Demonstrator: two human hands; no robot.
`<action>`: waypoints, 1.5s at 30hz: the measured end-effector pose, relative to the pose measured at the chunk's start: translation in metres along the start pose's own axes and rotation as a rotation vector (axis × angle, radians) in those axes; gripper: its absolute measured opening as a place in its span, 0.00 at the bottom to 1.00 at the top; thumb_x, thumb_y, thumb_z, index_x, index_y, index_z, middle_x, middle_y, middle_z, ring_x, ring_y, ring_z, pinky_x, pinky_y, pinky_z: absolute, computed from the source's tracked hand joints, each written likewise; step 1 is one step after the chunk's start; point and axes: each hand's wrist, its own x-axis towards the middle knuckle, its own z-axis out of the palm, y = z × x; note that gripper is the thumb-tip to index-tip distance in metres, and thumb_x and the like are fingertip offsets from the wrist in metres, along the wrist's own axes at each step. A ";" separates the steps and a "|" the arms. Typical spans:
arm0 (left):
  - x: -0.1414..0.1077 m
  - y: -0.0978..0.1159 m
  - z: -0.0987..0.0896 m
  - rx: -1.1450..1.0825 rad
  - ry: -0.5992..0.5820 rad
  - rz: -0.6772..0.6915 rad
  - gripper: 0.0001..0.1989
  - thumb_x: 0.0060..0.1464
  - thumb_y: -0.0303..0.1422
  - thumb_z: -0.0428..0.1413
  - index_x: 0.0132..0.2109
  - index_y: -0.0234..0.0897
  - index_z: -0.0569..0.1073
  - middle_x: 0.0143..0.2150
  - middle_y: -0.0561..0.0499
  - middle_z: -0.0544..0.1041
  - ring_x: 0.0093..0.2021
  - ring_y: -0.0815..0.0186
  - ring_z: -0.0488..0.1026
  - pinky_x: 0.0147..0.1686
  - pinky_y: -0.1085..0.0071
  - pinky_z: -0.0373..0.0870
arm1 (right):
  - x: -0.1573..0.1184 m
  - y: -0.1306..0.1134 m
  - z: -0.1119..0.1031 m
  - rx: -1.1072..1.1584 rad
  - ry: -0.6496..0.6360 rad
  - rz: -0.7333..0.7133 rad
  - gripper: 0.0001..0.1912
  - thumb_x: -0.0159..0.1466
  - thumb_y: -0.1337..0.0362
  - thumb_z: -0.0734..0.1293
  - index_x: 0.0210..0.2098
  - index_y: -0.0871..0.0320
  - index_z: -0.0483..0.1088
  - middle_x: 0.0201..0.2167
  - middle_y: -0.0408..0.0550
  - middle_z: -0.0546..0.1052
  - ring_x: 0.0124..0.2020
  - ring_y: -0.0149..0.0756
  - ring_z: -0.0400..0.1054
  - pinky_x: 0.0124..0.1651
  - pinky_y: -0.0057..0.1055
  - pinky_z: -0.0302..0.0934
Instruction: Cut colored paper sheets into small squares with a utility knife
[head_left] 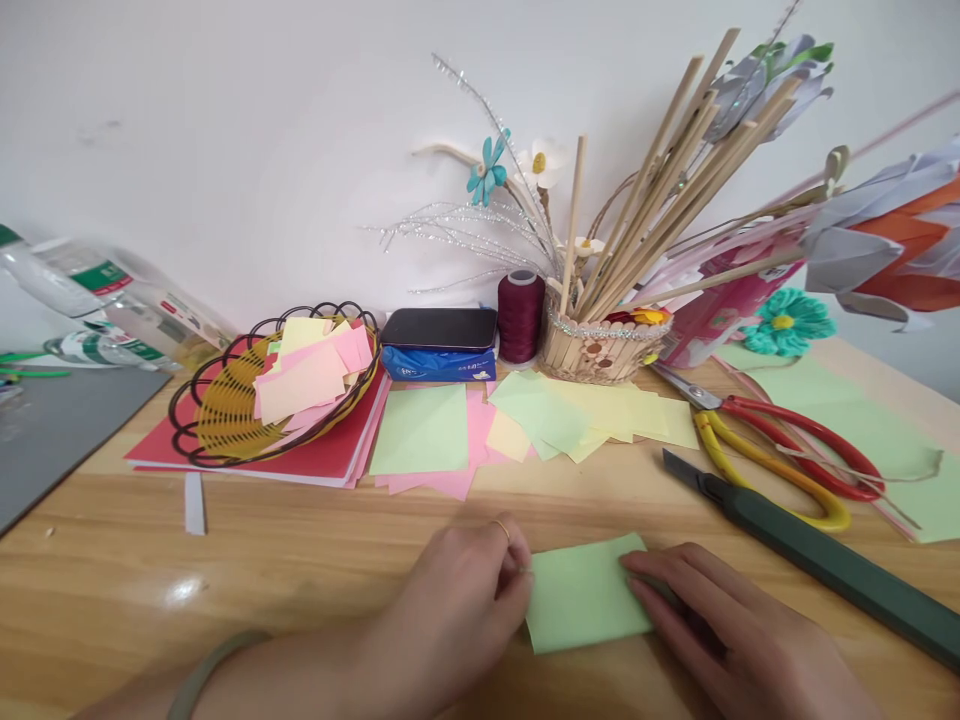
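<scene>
A piece of light green paper (581, 595), which looks folded, lies near the front of the wooden table between my hands. My left hand (469, 595) is closed, its thumb and bent fingers pinching the paper's left edge. At the right edge, my right hand (720, 615) holds the same paper, with thumb and fingers pressed together on it. Just beyond my right hand lies a dark green utility knife (817, 550) with its blade out. Scissors (780, 450) with red and yellow handles rest behind the knife.
Behind my hands lie green, pink and yellow paper sheets (420, 430). A woven basket (217, 410) of paper pieces sits on red sheets at left. A phone (439, 328), a maroon thread spool (521, 315) and a pot (592, 350) of wooden sticks line the wall.
</scene>
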 end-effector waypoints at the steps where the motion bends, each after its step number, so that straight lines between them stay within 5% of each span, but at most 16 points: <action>1: 0.001 0.001 -0.001 -0.010 -0.014 -0.023 0.06 0.49 0.22 0.49 0.31 0.37 0.66 0.24 0.56 0.69 0.25 0.69 0.67 0.26 0.76 0.60 | 0.000 0.000 0.000 0.002 0.001 0.000 0.10 0.66 0.61 0.57 0.41 0.52 0.68 0.35 0.44 0.77 0.33 0.32 0.74 0.33 0.22 0.67; 7: 0.005 0.010 -0.009 0.095 -0.084 -0.118 0.09 0.47 0.29 0.58 0.38 0.37 0.69 0.25 0.57 0.69 0.28 0.66 0.67 0.29 0.73 0.58 | -0.002 0.000 0.000 0.007 0.010 0.020 0.10 0.66 0.61 0.57 0.40 0.51 0.69 0.35 0.43 0.77 0.32 0.31 0.74 0.32 0.22 0.67; 13: 0.006 0.010 -0.014 0.224 -0.072 -0.093 0.09 0.47 0.30 0.62 0.35 0.39 0.69 0.36 0.54 0.70 0.36 0.64 0.67 0.33 0.71 0.55 | 0.000 -0.004 0.003 -0.054 0.069 0.062 0.12 0.66 0.59 0.58 0.45 0.53 0.68 0.37 0.45 0.77 0.32 0.32 0.74 0.30 0.24 0.68; 18: 0.007 0.008 -0.014 0.084 -0.062 -0.066 0.08 0.47 0.26 0.61 0.29 0.37 0.67 0.33 0.55 0.69 0.35 0.66 0.66 0.33 0.72 0.56 | 0.004 -0.001 0.004 -0.120 0.130 0.085 0.17 0.64 0.55 0.59 0.48 0.56 0.67 0.41 0.51 0.75 0.40 0.41 0.72 0.36 0.35 0.69; 21: 0.007 0.000 -0.010 -0.122 -0.030 -0.043 0.07 0.47 0.26 0.59 0.28 0.37 0.66 0.27 0.57 0.69 0.31 0.68 0.65 0.31 0.74 0.57 | 0.011 0.001 -0.001 0.075 0.101 0.225 0.21 0.61 0.53 0.62 0.50 0.55 0.67 0.46 0.53 0.73 0.47 0.45 0.68 0.44 0.41 0.66; 26: 0.009 -0.008 -0.012 -0.507 0.071 -0.038 0.07 0.45 0.31 0.59 0.27 0.36 0.66 0.26 0.57 0.69 0.28 0.70 0.65 0.29 0.74 0.60 | 0.034 -0.004 -0.019 0.677 -0.209 0.531 0.19 0.58 0.45 0.62 0.31 0.55 0.71 0.27 0.46 0.73 0.29 0.37 0.67 0.30 0.33 0.62; 34: 0.014 -0.001 -0.023 -0.760 0.133 -0.077 0.09 0.36 0.32 0.62 0.26 0.34 0.71 0.25 0.54 0.73 0.28 0.69 0.68 0.31 0.73 0.63 | 0.068 -0.010 -0.033 0.804 -0.204 0.519 0.23 0.52 0.41 0.66 0.27 0.55 0.74 0.28 0.46 0.75 0.31 0.37 0.67 0.34 0.33 0.63; 45: 0.015 -0.001 -0.024 -0.861 0.134 -0.156 0.08 0.34 0.30 0.64 0.23 0.33 0.72 0.22 0.55 0.74 0.24 0.72 0.68 0.28 0.76 0.64 | 0.064 -0.008 -0.034 0.832 -0.186 0.573 0.23 0.52 0.41 0.66 0.29 0.55 0.77 0.29 0.46 0.76 0.31 0.38 0.69 0.35 0.33 0.63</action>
